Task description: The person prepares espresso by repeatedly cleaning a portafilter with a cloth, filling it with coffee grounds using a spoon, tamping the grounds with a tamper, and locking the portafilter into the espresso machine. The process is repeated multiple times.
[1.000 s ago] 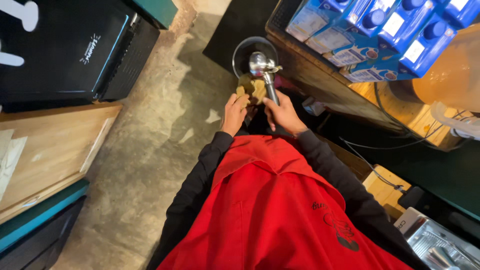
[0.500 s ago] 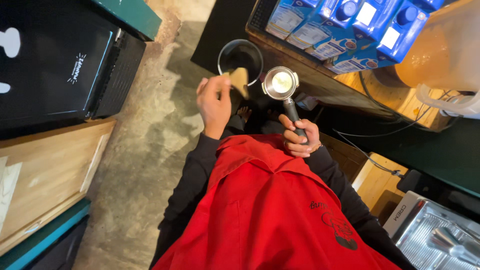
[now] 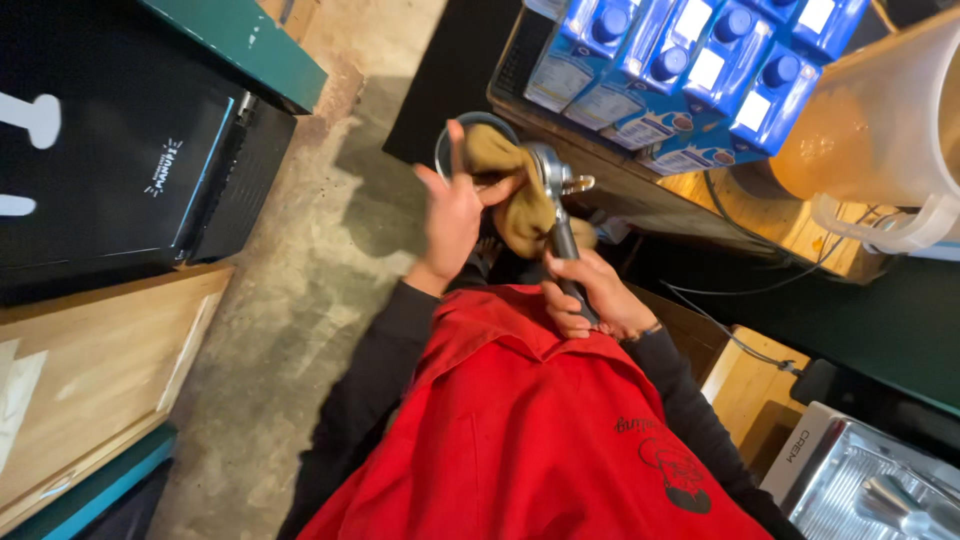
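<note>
left hand [image 3: 452,215] blurred, on cloth [image 3: 515,190] | portafilter [image 3: 552,180] basket probably covered

Worn concrete floor [image 3: 300,300] between a black cabinet [image 3: 110,150] and a wooden shelf [image 3: 790,225].

Steel portafilter [image 3: 556,195] under crumpled tan cloth [image 3: 515,190]
</note>
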